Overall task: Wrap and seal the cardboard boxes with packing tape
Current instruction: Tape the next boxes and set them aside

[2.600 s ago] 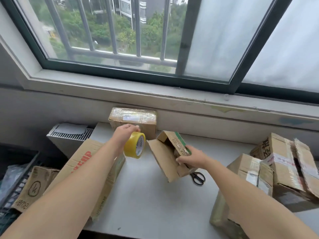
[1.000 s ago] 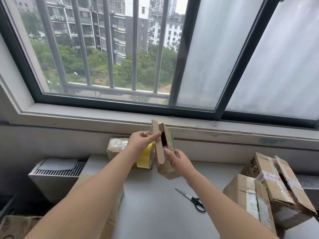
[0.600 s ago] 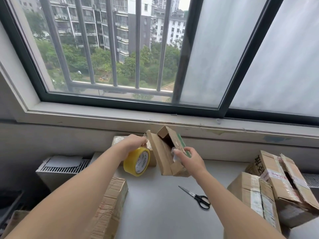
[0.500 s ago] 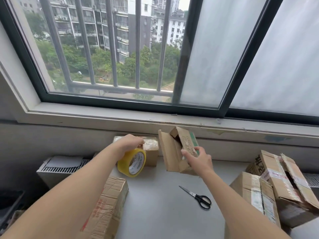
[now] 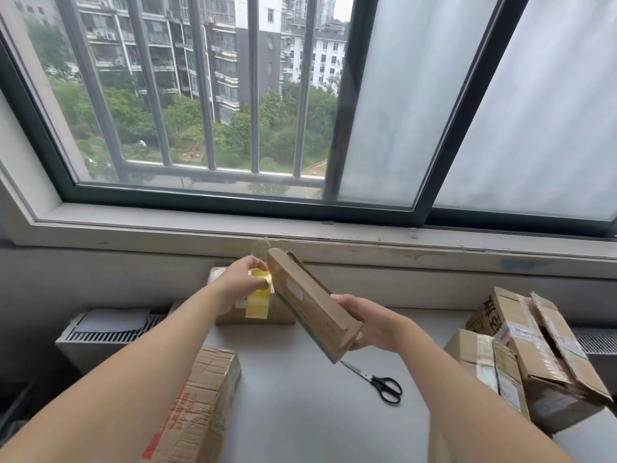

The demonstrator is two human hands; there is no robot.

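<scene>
**Mia:** Where is there room to move?

**Ben:** In the middle. The grey table (image 5: 300,426) shows there, under the arms. A printed box (image 5: 200,402) sits at the left edge. Two worn boxes (image 5: 534,355) sit side by side on the right. At the back, a taped box (image 5: 233,317) stands against the wall, under the sill (image 5: 367,237).

**Mia:** Is anything lying in the middle?

**Ben:** Black scissors (image 5: 379,382) lie flat on the table. They are just under the low end of the small box (image 5: 310,304), and nothing touches them.

**Mia:** Where is that small box?

**Ben:** Up in the air, over the table. It is tilted. Its far end points up near the sill and its near end points down. Its flaps look closed from here.

**Mia:** Who holds it?

**Ben:** The right hand (image 5: 372,324). It grips the low end. The fingers curl round under the box and the thumb lies along its side.

**Mia:** And the other hand?

**Ben:** The left hand (image 5: 238,284) holds the yellow tape (image 5: 257,300) with bent fingers. The roll hangs edge-on, just left of the small box and in front of the taped one. The fingertips pinch together right beside the box's top corner. A bit of see-through tape sticks up there. I cannot tell if it is stuck to the box.
</scene>
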